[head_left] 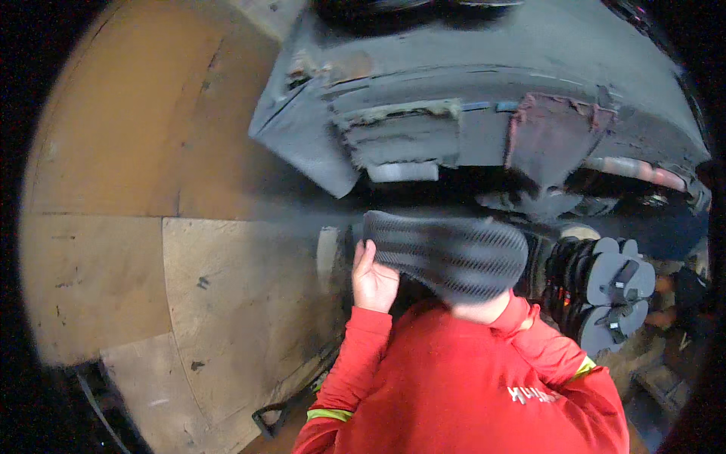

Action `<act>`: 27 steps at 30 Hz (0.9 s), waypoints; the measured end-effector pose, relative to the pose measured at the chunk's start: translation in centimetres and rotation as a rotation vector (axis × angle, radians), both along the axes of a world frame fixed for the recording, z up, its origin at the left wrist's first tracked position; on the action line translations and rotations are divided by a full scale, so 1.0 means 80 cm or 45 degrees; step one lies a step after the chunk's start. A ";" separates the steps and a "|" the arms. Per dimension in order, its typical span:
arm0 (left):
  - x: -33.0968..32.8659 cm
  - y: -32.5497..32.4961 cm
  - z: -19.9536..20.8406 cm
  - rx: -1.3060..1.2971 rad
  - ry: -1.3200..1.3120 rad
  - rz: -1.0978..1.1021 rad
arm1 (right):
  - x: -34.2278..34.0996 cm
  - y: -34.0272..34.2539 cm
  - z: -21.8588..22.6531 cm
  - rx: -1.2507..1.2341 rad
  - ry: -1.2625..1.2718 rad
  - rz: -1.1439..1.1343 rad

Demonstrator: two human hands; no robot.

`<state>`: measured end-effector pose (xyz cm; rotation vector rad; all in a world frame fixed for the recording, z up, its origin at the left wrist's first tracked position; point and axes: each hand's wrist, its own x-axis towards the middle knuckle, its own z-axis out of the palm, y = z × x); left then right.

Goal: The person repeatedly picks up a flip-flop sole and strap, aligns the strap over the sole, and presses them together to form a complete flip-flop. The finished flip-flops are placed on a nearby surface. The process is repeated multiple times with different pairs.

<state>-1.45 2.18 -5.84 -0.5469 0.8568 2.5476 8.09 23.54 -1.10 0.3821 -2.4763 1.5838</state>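
Observation:
A dark grey shoe sole [446, 253] with rows of ridged tread spans the space in front of my chest, its narrower end to the left. My left hand [376, 286] grips that end, thumb upright along the edge and the other fingers partly behind it. At the wide right end, my right hand [484, 309] supports the sole from below; most of its fingers are hidden behind it. Right of the sole stands a stack of grey sandals [616, 280] with black straps, apart from both hands.
A grey cloth-covered workbench [469, 76] lies ahead, with a reddish rag [556, 132] and a frayed grey rag [408, 136] hanging over its front edge. Worn brown boards [242, 303] extend on the left. A black handle-like loop [268, 418] sits low, near my left sleeve.

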 end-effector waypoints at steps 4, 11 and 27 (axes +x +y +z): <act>-0.007 0.036 0.032 -0.220 0.295 -0.258 | -0.017 0.036 -0.094 -2.425 -0.643 -0.616; -0.007 0.029 0.159 -1.028 0.837 -0.202 | -0.120 -0.046 -0.128 -2.388 -0.782 -0.271; 0.023 -0.033 0.017 -1.257 0.838 -0.581 | -0.093 -0.016 -0.101 -1.635 -0.627 0.233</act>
